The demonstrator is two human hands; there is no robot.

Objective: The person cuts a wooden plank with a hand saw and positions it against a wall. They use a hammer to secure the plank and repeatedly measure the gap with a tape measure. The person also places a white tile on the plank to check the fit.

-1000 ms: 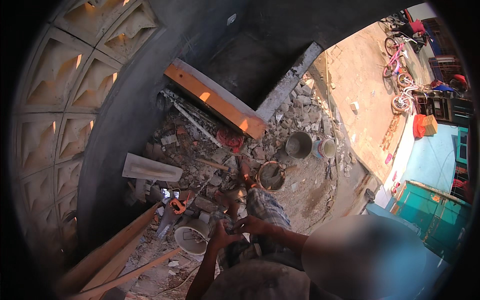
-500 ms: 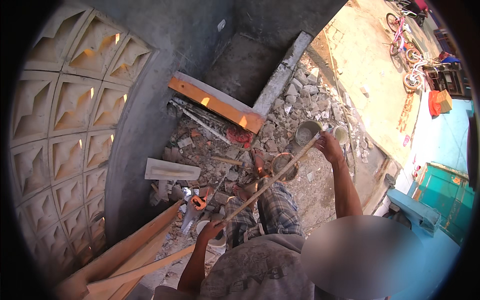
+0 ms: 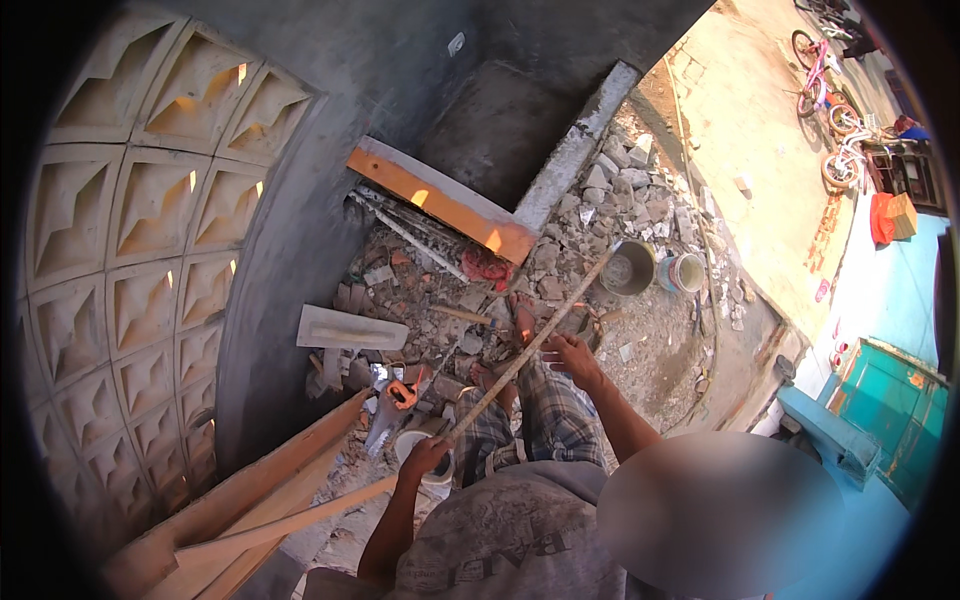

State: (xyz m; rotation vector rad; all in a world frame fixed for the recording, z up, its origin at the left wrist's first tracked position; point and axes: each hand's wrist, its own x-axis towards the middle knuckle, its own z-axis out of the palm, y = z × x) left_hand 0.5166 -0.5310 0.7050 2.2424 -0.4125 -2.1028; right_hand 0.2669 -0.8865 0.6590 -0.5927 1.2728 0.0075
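My left hand (image 3: 427, 457) is closed round the lower end of a long thin wooden stick (image 3: 578, 295). The stick slants up and to the right over my legs, and its far end reaches the rim of a grey bucket (image 3: 642, 255) in the view. Beside the middle of the stick, my right hand (image 3: 570, 360) has its fingers apart and grips nothing. Below my left hand stands a whitish pail (image 3: 438, 489), partly covered by it. A handsaw with an orange handle (image 3: 403, 394) lies just beyond that pail.
Broken rubble (image 3: 600, 190) covers the ground round my bare feet (image 3: 524, 322). A flat plastering float (image 3: 350, 328) and a wooden-handled tool (image 3: 462, 315) lie there. Wooden boards (image 3: 240, 500) lean at lower left. A small can (image 3: 701, 272) stands right of the bucket; an orange-faced ledge (image 3: 435, 203) lies ahead.
My right hand has let go of the stick's far end and moved back down and left toward its middle. My left hand keeps its hold near the lower end.
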